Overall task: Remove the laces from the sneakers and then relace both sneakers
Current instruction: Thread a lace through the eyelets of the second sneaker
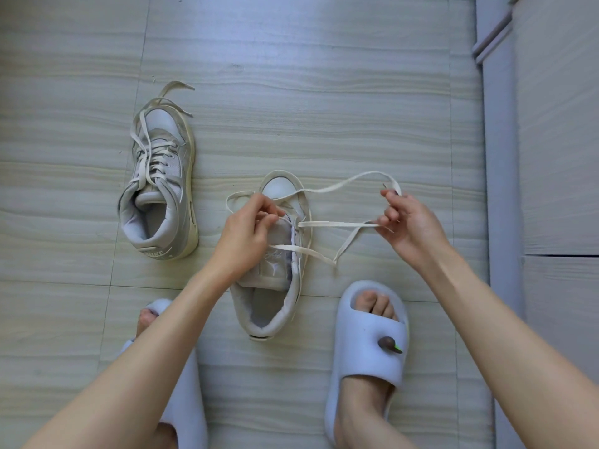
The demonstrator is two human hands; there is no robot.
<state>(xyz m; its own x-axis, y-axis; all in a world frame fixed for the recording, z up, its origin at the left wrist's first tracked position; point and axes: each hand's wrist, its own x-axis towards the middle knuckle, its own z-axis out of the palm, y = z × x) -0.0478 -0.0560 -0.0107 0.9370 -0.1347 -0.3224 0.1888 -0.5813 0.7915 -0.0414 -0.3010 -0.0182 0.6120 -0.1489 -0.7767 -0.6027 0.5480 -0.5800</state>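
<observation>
Sneaker (278, 270), pale grey and white, toe pointing away from us, taken as our landmark: it lies on the tiled floor (324, 92) between our two feet, its tongue exposed and most eyelets bare. Lace (337, 224), cream and flat, runs out of this sneaker's right side in two strands, both leading towards our right hand; a further length arcs from the toe area up and across to that same hand, and a small loop lies just left of the toe. Left hand (248, 231) sits over the sneaker's tongue, thumb and fingertips pinching the lace at the upper eyelets. Right hand (408, 225), well to the right of the sneaker, has its fingers curled and clamped on the lace, one end held up at the fingertips and a strand gripped lower in the fingers. Second sneaker (160, 189), to the left of the landmark and slightly beyond it, stands upright, laced through its eyelets, loose ends trailing past its toe. Slippers, pale blue: right slipper (369, 345) just right of the sneaker's heel, carrying a small brown charm; left slipper (181, 384) near its heel on the left, partly hidden by our forearm.
</observation>
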